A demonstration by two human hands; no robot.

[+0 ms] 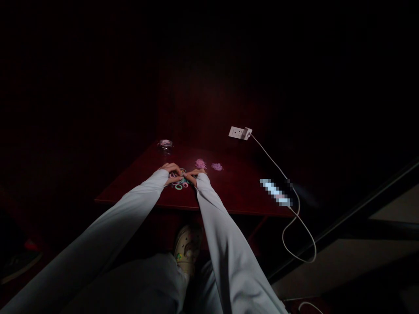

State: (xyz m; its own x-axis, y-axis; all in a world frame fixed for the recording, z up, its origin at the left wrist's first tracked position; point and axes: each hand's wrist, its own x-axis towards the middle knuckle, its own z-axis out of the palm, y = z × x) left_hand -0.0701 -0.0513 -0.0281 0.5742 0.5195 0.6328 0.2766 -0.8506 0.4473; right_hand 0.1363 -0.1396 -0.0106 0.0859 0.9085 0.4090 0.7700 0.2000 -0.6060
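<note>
A small heap of coloured hair ties (178,187), green, pink and dark ones among them, lies near the front edge of the dark red table. My left hand (170,169) arches over the heap's left side, its thumb and fingertips drawn close together. From the right, my right hand (194,174) reaches into the same heap with thumb and finger pinched. The fingertips of both hands nearly meet over the hair ties. What sits between them is too small to make out. Just beyond my right hand are a pink pile (200,163) and a purple pile (217,166) of thin small bands.
A clear round jar (166,146) stands at the table's back left. A white cable (270,153) runs from a wall socket (238,132) to a pixelated bright object (276,192) at the table's right edge. Below the table shows a clog-type shoe (188,250).
</note>
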